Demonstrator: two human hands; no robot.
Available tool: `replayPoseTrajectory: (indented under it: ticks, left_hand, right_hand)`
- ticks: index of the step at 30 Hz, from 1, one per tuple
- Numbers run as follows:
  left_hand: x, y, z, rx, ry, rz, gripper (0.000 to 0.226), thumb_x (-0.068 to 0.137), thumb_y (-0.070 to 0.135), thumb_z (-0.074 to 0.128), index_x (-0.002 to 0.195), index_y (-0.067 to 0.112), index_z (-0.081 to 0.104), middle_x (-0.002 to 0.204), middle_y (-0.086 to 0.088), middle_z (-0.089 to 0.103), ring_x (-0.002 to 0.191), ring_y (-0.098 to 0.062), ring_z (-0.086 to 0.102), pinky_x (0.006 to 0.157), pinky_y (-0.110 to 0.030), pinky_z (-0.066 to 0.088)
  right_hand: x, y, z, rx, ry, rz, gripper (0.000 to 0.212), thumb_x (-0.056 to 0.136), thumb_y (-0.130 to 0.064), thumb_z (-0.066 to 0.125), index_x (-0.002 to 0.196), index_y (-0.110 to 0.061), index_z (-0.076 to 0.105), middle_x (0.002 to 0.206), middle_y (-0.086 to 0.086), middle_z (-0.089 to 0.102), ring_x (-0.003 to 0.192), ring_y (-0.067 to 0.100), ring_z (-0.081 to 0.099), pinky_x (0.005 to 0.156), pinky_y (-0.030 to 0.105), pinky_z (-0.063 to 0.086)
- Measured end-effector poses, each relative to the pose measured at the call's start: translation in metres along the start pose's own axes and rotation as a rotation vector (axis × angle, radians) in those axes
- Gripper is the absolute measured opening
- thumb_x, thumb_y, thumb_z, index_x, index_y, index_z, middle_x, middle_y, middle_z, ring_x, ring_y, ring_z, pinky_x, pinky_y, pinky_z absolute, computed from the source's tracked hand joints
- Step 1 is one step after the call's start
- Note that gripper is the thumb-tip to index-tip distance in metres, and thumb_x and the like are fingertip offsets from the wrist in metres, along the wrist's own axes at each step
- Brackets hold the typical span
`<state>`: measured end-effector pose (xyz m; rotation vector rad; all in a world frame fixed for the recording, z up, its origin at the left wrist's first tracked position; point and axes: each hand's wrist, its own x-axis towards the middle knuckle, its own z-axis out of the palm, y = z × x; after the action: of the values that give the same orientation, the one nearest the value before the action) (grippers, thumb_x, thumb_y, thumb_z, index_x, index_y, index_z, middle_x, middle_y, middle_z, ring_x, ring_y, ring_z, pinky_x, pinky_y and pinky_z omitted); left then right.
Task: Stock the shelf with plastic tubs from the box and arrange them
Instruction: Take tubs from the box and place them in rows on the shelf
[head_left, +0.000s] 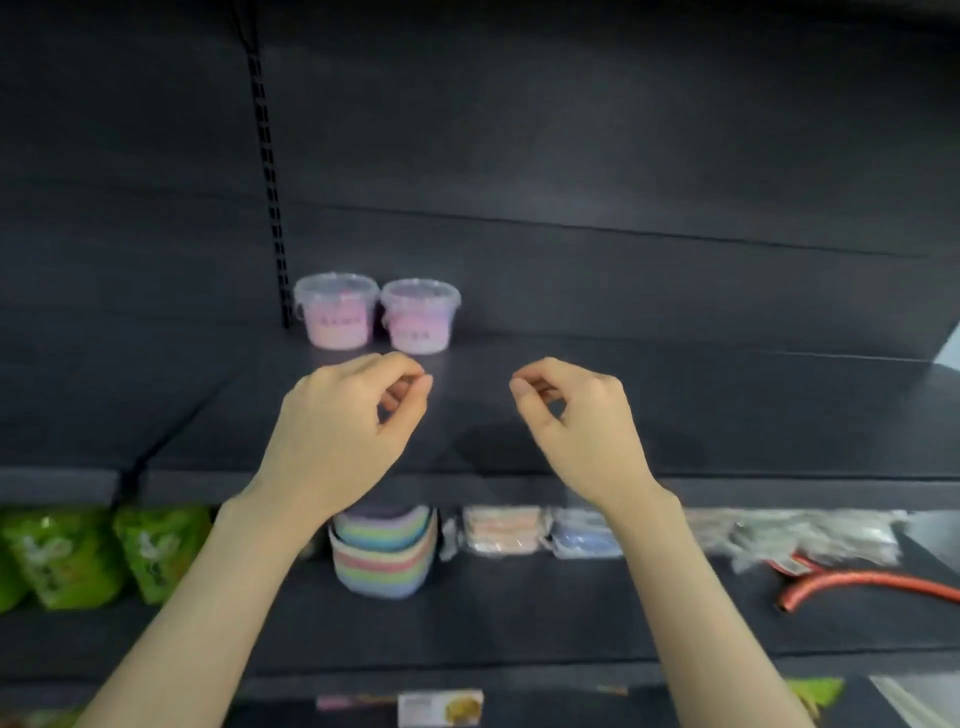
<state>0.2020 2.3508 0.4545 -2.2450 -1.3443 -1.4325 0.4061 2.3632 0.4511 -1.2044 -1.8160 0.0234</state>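
Left hand (343, 415): empty. The fingers curl loosely toward the thumb with nothing between them, and the hand hovers over the shelf (727, 405), just in front of the tubs.
Right hand (582, 415): likewise empty and loosely curled, apart from the left hand and over bare shelf.
Left tub (337, 317): upright and lidded with pink contents, at the back of the shelf just beside the slotted upright (270, 208).
Right tub (420, 322): upright, close beside the left tub; blur hides whether they touch.
Box: not in view.
Step in hand: judged to be a return to the box for more stock, since neither hand carries anything.
Doing it well: continue the row rightward from the right tub, keeping each tub upright, label to the front and level with its neighbour. Fill the back line first, then build forward.
Risk: a sleeve or wrist passing low could nudge the two standing tubs — light plastic likely slides easily.
Surface: dark, flat and matt, with ample bare room to the right and in front.
Room: a dark back panel (571, 156). The lower shelf (519, 613) holds green bags (78, 556), striped baskets (384, 551), flat packs (504, 530) and an orange tool (862, 582) — all blurred.
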Motion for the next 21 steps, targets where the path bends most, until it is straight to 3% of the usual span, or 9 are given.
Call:
replayPoseTrajectory:
  ticks: [3, 10, 16, 21]
  left_hand:
    - [-0.057, 0.050, 0.020, -0.028, -0.032, -0.058, 0.033, 0.086, 0.039, 0.045, 0.082, 0.015, 0.068, 0.071, 0.006, 0.067, 0.062, -0.014, 0.063, 0.057, -0.038, 0.053]
    - [-0.180, 0.127, 0.079, -0.013, -0.307, -0.195, 0.039, 0.087, 0.044, 0.038, 0.084, 0.018, 0.067, 0.068, 0.007, 0.066, 0.059, -0.012, 0.062, 0.051, -0.036, 0.052]
    - [-0.278, 0.147, 0.130, -0.093, -0.468, -0.357, 0.039, 0.083, 0.049, 0.038, 0.085, 0.022, 0.066, 0.069, 0.007, 0.068, 0.062, -0.018, 0.063, 0.054, -0.033, 0.050]
    - [-0.354, 0.160, 0.172, -0.114, -0.587, -0.417, 0.029, 0.082, 0.038, 0.051, 0.082, 0.016, 0.069, 0.066, 0.000, 0.068, 0.053, -0.019, 0.061, 0.045, -0.026, 0.045]
  right_hand:
    - [-0.067, 0.019, -0.032, 0.037, -0.076, 0.026, 0.024, 0.087, -0.031, 0.051, 0.086, -0.015, 0.068, 0.080, -0.003, 0.070, 0.073, 0.016, 0.065, 0.067, 0.041, 0.053]
    - [-0.213, 0.078, -0.059, 0.003, -0.262, 0.175, 0.039, 0.086, -0.042, 0.044, 0.085, -0.012, 0.068, 0.076, 0.005, 0.068, 0.067, 0.025, 0.064, 0.059, 0.042, 0.053]
    - [-0.320, 0.122, -0.057, -0.077, -0.369, 0.441, 0.014, 0.088, -0.024, 0.059, 0.087, -0.013, 0.068, 0.079, 0.008, 0.071, 0.073, 0.033, 0.065, 0.062, 0.038, 0.051]
    - [-0.412, 0.160, -0.043, -0.128, -0.524, 0.667, 0.010, 0.087, -0.023, 0.059, 0.087, -0.016, 0.067, 0.078, 0.011, 0.070, 0.074, 0.035, 0.065, 0.061, 0.040, 0.051]
